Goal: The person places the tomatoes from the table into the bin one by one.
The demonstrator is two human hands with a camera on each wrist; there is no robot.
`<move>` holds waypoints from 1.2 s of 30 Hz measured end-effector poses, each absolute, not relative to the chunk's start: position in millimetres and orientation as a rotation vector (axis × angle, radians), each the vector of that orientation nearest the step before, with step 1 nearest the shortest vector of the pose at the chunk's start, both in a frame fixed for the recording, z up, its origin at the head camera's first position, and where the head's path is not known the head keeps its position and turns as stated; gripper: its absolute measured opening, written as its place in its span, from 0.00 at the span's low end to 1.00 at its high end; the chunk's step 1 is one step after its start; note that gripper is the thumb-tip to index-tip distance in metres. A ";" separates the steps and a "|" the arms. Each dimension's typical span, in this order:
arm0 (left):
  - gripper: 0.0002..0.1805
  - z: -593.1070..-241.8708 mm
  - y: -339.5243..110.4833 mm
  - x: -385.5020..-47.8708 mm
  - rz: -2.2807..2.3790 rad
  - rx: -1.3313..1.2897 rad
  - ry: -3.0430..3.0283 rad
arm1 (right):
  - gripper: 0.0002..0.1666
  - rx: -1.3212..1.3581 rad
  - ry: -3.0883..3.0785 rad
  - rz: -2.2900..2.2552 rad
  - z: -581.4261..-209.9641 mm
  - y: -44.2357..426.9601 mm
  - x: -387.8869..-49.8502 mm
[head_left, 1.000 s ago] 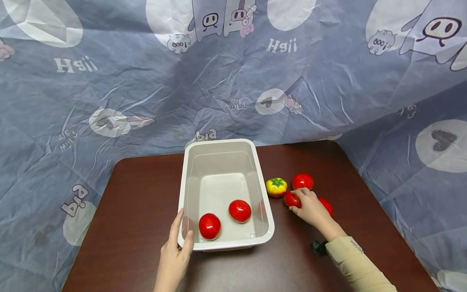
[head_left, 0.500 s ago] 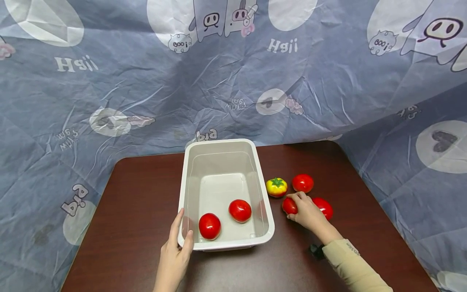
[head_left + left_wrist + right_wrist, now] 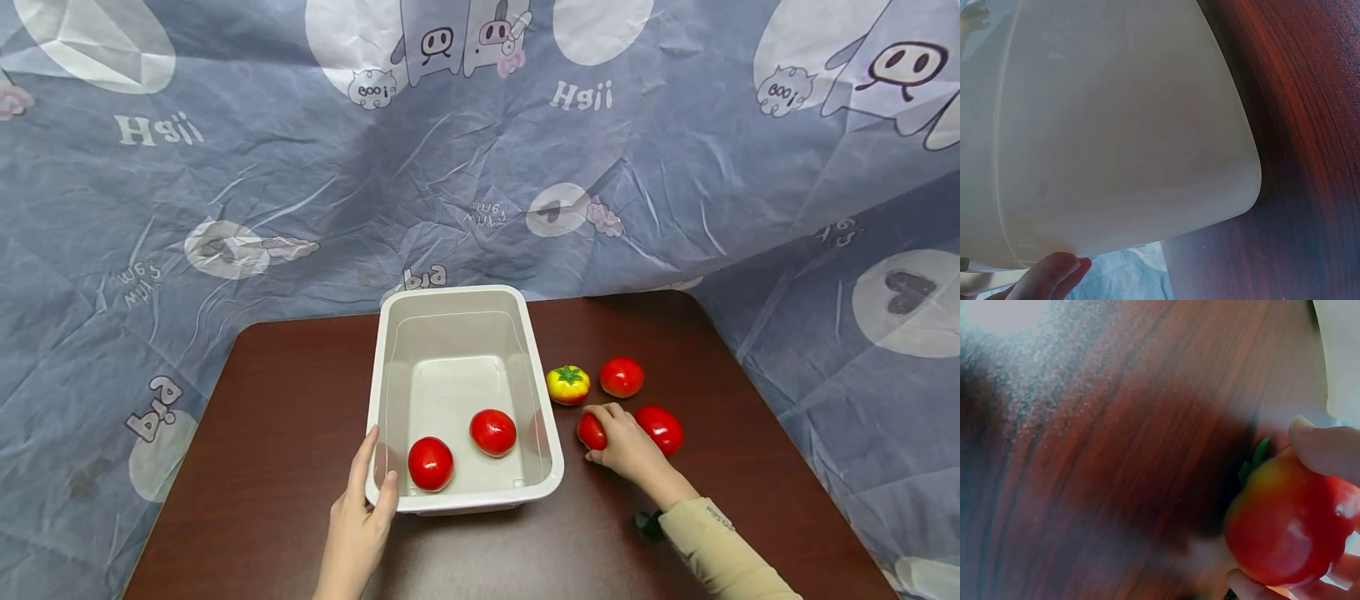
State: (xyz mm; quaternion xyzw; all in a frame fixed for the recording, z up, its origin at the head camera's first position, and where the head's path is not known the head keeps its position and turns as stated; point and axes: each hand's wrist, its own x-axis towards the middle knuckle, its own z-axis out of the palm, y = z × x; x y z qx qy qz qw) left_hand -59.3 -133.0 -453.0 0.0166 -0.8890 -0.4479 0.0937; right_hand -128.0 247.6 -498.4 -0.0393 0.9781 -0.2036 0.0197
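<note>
Closest to me on the head view, the left hand [image 3: 356, 533] holds the tub [image 3: 480, 502] by its near-left corner, thumb over the rim, fingers along the outside. The sleeve [image 3: 723, 550] comes in from the lower right, and from it the right hand [image 3: 626, 437] reaches over the table [image 3: 307, 392].

In the tub's near half I see the near tomato [image 3: 431, 464] and, slightly farther and to its right, the second tomato [image 3: 492, 432], a gap between them.

Outside the right wall, the right hand grips the held tomato [image 3: 592, 432] between thumb and fingers; my right wrist view shows its green stem left bare. Whether it touches the table, I can't tell. Over the last second that hand has drawn it towards me and a little towards the tub, while the tub and its two tomatoes show no shift. I read that as a grip already made, with the tomato now clear of those behind it.

The side tomato [image 3: 659, 430] sits just right of the hand. Farther off are the yellow tomato [image 3: 568, 383], beside the tub, and the far tomato [image 3: 621, 377]. Beyond the table hangs the printed cloth [image 3: 337, 208].
</note>
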 end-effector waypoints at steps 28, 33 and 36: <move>0.32 -452.5 -133.0 -59.6 -1.317 0.043 -2.633 | 0.42 -0.314 3.192 -0.777 -402.0 230.1 -155.7; 0.32 -453.0 -133.3 -59.4 -1.328 0.039 -2.642 | 0.43 -0.316 3.214 -0.825 -382.2 224.5 -163.1; 0.33 -452.8 -133.4 -59.1 -1.340 0.041 -2.640 | 0.43 -0.346 3.232 -0.854 -371.9 219.6 -166.8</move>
